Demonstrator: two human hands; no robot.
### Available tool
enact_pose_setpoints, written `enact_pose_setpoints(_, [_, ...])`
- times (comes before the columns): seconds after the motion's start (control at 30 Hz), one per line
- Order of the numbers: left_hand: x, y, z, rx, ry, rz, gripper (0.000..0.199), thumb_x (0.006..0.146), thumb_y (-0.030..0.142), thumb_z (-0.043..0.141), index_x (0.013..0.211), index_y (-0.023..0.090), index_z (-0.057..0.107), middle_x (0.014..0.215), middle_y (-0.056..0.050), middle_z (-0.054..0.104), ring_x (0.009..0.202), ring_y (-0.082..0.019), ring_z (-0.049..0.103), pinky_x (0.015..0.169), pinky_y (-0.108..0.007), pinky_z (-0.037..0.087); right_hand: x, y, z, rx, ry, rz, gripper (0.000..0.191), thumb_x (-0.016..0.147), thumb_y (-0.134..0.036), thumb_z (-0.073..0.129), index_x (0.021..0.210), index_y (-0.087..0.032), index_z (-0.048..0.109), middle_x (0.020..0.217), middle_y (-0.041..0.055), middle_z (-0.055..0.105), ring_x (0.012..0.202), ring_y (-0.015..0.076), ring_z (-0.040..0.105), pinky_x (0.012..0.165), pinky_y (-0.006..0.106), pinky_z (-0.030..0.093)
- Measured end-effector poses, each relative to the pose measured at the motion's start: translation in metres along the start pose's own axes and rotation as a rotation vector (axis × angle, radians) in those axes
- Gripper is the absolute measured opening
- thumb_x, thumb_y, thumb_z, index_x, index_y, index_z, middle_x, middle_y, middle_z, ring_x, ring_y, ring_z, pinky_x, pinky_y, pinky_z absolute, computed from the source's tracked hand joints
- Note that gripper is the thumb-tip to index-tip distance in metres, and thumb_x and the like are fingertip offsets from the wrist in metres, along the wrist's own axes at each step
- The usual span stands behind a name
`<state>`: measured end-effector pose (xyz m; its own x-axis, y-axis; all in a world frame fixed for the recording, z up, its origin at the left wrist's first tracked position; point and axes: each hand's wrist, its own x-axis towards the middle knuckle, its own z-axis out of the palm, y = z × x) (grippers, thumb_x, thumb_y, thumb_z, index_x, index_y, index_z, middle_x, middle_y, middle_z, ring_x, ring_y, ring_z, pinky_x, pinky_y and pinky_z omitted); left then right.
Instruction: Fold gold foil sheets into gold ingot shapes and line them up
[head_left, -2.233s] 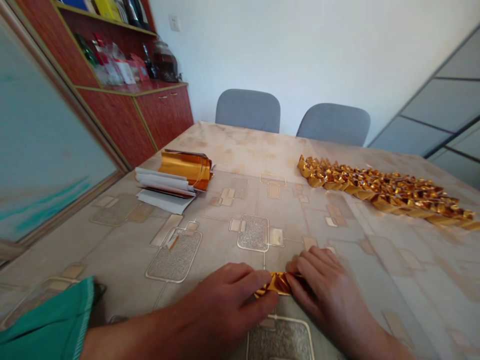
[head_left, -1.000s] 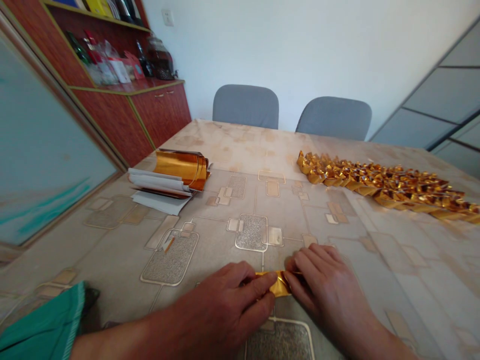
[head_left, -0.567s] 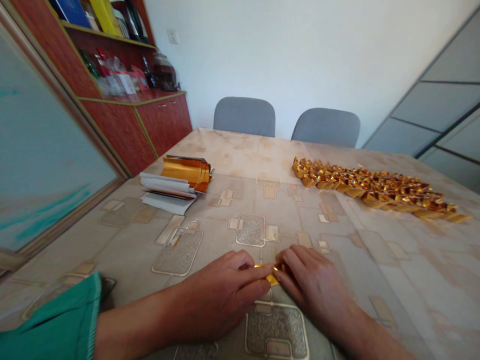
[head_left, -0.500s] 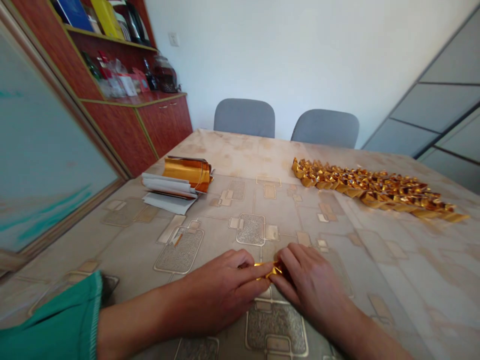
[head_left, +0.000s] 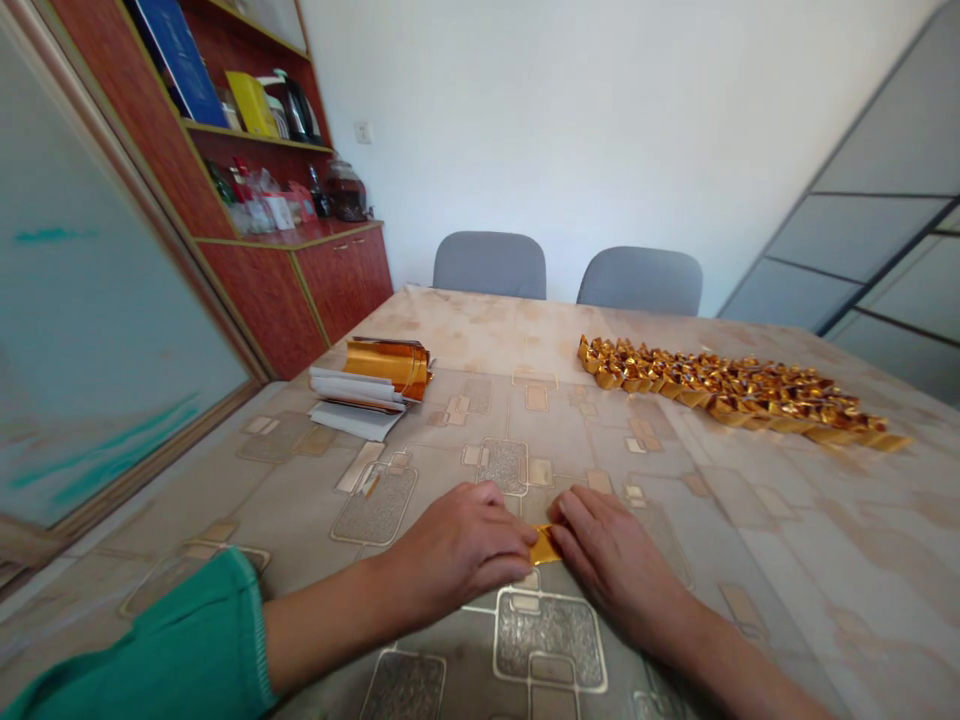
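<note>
A small piece of gold foil paper (head_left: 546, 546) shows between my two hands, low over the patterned tablecloth near the middle of the view. My left hand (head_left: 480, 540) grips its left end with bent fingers. At its right end, my right hand (head_left: 611, 545) has its fingers and thumb closed on the same piece; both ends are hidden under the fingers. Further left lies a stack of gold and white paper sheets (head_left: 382, 370), curled up at the edges. Rows of folded gold paper pieces (head_left: 720, 385) stand close together at the back right.
Two grey chairs (head_left: 489, 265) stand at the table's far edge. A red cabinet (head_left: 345, 270) with bottles and a glass jar (head_left: 346, 190) is at the back left. The patterned tablecloth (head_left: 480, 325) covers the table.
The camera view has tilted up slightly. My hands are a little further apart at the fingertips, and more of the gold piece shows flat between them.
</note>
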<state>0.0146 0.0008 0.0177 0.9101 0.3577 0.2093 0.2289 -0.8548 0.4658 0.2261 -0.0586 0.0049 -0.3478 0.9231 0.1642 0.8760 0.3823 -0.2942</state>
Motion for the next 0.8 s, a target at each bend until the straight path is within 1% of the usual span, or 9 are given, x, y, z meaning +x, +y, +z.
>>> enact_pose_setpoints(0.07, [0.011,0.001,0.003,0.024,0.071,-0.126,0.016,0.095,0.027,0.058,0.085,0.019,0.068,0.084,-0.001,0.070,0.081,-0.017,0.059,0.082,-0.032,0.043,0.000,0.002,0.000,0.051,0.007,0.020,0.013,0.096,-0.013,0.046,0.086,-0.019,0.053,0.083,0.0033,0.061,0.077,0.0203,0.057,0.070,0.032,0.044])
enact_pose_setpoints(0.1, [0.015,0.003,0.004,0.048,0.100,-0.221,0.011,0.091,0.029,0.064,0.088,0.019,0.067,0.088,-0.002,0.067,0.087,-0.019,0.058,0.080,-0.031,0.043,0.000,0.003,0.000,0.082,0.014,0.029,0.012,0.096,-0.013,0.048,0.086,-0.019,0.053,0.084,0.0031,0.061,0.078,0.0201,0.057,0.071,0.031,0.044])
enact_pose_setpoints(0.13, [0.019,0.005,0.005,0.063,0.115,-0.295,0.013,0.087,0.030,0.068,0.092,0.018,0.066,0.094,-0.003,0.065,0.090,-0.020,0.057,0.078,-0.031,0.044,0.000,0.005,0.001,0.115,0.020,0.036,0.011,0.095,-0.013,0.050,0.087,-0.020,0.053,0.085,0.0027,0.061,0.079,0.0199,0.057,0.072,0.031,0.044])
enact_pose_setpoints(0.2, [0.022,0.008,0.006,0.082,0.110,-0.407,0.019,0.082,0.031,0.072,0.093,0.017,0.063,0.096,-0.004,0.061,0.090,-0.021,0.056,0.075,-0.030,0.044,-0.001,0.006,0.001,0.166,0.023,0.045,0.011,0.094,-0.013,0.052,0.087,-0.020,0.054,0.085,0.0019,0.061,0.080,0.0194,0.057,0.073,0.031,0.044])
enact_pose_setpoints(0.27, [0.022,0.011,0.007,0.077,0.083,-0.447,0.017,0.081,0.030,0.071,0.089,0.018,0.062,0.092,-0.002,0.059,0.087,-0.020,0.056,0.073,-0.029,0.043,-0.001,0.006,-0.001,0.192,0.017,0.044,0.010,0.095,-0.013,0.053,0.087,-0.019,0.056,0.085,0.0018,0.061,0.080,0.0193,0.057,0.073,0.031,0.044])
enact_pose_setpoints(0.43, [0.017,0.011,0.014,0.010,0.111,-0.411,0.015,0.084,0.028,0.069,0.085,0.018,0.058,0.090,-0.001,0.059,0.088,-0.019,0.055,0.074,-0.028,0.042,-0.002,0.004,-0.006,0.183,0.072,-0.022,0.008,0.093,-0.014,0.059,0.093,-0.021,0.063,0.093,0.0025,0.062,0.091,0.0212,0.056,0.080,0.034,0.042])
enact_pose_setpoints(0.6, [0.015,0.011,0.020,-0.058,0.189,-0.369,0.007,0.086,0.018,0.065,0.087,0.018,0.058,0.084,0.001,0.063,0.080,-0.016,0.057,0.070,-0.026,0.042,0.002,0.008,-0.009,0.283,0.127,-0.075,0.013,0.090,-0.013,0.065,0.080,-0.020,0.062,0.088,0.0008,0.063,0.089,0.0192,0.056,0.081,0.034,0.040])
enact_pose_setpoints(0.67, [0.015,0.012,0.018,-0.016,0.245,-0.312,0.004,0.089,0.020,0.063,0.086,0.018,0.061,0.082,0.000,0.064,0.079,-0.016,0.058,0.069,-0.026,0.042,0.003,0.008,-0.011,0.321,0.158,-0.087,0.014,0.091,-0.014,0.063,0.078,-0.019,0.061,0.082,-0.0002,0.063,0.085,0.0180,0.057,0.079,0.033,0.040])
enact_pose_setpoints(0.8, [0.015,0.013,0.011,0.157,0.371,-0.102,0.024,0.095,0.025,0.055,0.075,0.018,0.067,0.072,-0.002,0.062,0.072,-0.017,0.054,0.069,-0.030,0.040,0.004,0.005,-0.017,0.385,0.230,-0.105,0.016,0.092,-0.020,0.061,0.077,-0.020,0.063,0.076,-0.0008,0.065,0.080,0.0175,0.058,0.077,0.033,0.040])
